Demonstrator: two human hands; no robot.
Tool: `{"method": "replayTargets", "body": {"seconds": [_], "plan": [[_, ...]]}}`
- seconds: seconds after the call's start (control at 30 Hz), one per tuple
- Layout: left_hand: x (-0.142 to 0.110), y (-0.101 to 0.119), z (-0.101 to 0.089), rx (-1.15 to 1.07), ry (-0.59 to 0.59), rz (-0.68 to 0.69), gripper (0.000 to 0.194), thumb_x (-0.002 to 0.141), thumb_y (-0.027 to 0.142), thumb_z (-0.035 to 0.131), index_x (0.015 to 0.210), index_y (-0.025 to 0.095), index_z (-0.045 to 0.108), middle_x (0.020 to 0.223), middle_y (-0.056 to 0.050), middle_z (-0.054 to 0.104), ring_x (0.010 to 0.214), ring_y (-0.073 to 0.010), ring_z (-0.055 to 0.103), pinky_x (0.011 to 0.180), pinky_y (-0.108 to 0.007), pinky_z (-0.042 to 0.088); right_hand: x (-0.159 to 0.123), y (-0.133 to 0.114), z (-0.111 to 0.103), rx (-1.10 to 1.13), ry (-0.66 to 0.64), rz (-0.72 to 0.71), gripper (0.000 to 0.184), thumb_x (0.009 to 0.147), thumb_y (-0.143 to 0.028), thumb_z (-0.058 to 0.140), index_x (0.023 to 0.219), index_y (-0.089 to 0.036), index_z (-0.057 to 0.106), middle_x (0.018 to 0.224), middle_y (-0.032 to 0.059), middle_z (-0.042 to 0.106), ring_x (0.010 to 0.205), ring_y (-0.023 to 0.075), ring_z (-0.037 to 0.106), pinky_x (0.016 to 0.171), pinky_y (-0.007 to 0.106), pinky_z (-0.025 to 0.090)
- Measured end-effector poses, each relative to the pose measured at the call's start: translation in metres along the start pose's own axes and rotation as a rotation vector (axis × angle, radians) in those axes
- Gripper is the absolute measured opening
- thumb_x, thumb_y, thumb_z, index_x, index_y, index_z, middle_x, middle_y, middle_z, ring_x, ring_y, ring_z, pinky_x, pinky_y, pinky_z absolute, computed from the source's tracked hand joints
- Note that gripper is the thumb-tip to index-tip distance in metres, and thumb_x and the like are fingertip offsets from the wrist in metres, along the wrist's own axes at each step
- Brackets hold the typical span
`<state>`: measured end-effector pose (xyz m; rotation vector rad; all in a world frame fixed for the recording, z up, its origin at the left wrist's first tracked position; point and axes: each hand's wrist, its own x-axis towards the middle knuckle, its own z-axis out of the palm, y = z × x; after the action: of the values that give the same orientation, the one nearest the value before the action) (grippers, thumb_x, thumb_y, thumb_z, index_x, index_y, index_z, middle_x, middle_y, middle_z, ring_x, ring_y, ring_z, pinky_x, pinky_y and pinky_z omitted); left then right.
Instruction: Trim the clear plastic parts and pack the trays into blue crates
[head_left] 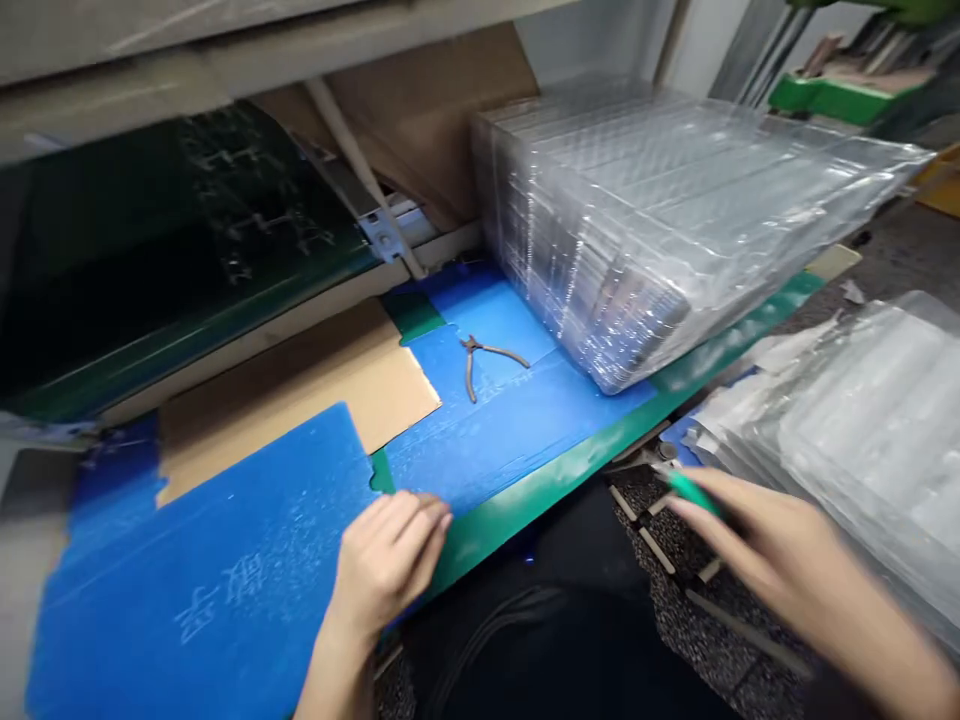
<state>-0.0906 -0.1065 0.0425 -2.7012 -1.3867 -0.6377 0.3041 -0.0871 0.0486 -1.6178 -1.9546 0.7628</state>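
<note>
My left hand [394,555] is at the front edge of the worktable, fingers curled in; the inside of the grip is hidden. Just left of it lies a blue plastic sheet [247,590] with white scratched characters. My right hand [750,540], somewhat blurred, is off the table's front edge at the right. Its thumb and fingers close on a green-handled tool [694,492] whose pale tip points left; its exact kind is unclear. A pair of nippers [480,352] rests with handles spread on the blue table covering [465,450], away from both hands.
Stacked clear plastic trays [675,220] in film fill the table's right end. More translucent trays [885,430] lie lower right. A dark green conveyor belt [150,240] runs behind, with a metal frame [360,170] above. Flat cardboard [300,390] sits before the belt.
</note>
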Motion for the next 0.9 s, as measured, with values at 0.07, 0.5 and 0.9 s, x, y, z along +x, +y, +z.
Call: {"method": "replayTargets", "body": {"seconds": [0.07, 0.5, 0.9], "plan": [[0.000, -0.029, -0.015, 0.080, 0.133, -0.090, 0.011, 0.099, 0.013, 0.069, 0.105, 0.021, 0.068, 0.091, -0.004, 0.077, 0.075, -0.0183, 0.070, 0.070, -0.033, 0.052, 0.057, -0.020, 0.033, -0.164, -0.104, -0.022, 0.038, 0.116, -0.048, 0.047, 0.129, -0.024, 0.074, 0.127, 0.0134, 0.079, 0.109, 0.0308, 0.077, 0.101, 0.044, 0.062], [0.172, -0.280, -0.140, 0.159, 0.210, -1.092, 0.023, 0.105, 0.039, 0.064, 0.101, 0.016, 0.069, 0.092, -0.012, 0.071, 0.098, -0.0287, 0.068, 0.091, -0.036, 0.050, 0.285, -0.071, 0.155, -0.434, -0.035, 0.111, 0.053, 0.110, -0.041, 0.067, 0.156, -0.019, 0.056, 0.164, 0.0170, 0.051, 0.147, 0.0367, 0.054, 0.118, 0.062, 0.050], [0.203, -0.260, -0.135, -0.395, 0.193, -1.097, 0.030, 0.089, 0.032, 0.088, 0.079, 0.017, 0.063, 0.058, 0.000, 0.056, 0.055, -0.0121, 0.049, 0.055, -0.026, 0.041, 0.237, -0.102, 0.171, -0.173, -0.250, 0.400, 0.049, 0.105, -0.039, 0.074, 0.149, -0.019, 0.062, 0.159, 0.0147, 0.056, 0.143, 0.0359, 0.057, 0.118, 0.062, 0.050]]}}
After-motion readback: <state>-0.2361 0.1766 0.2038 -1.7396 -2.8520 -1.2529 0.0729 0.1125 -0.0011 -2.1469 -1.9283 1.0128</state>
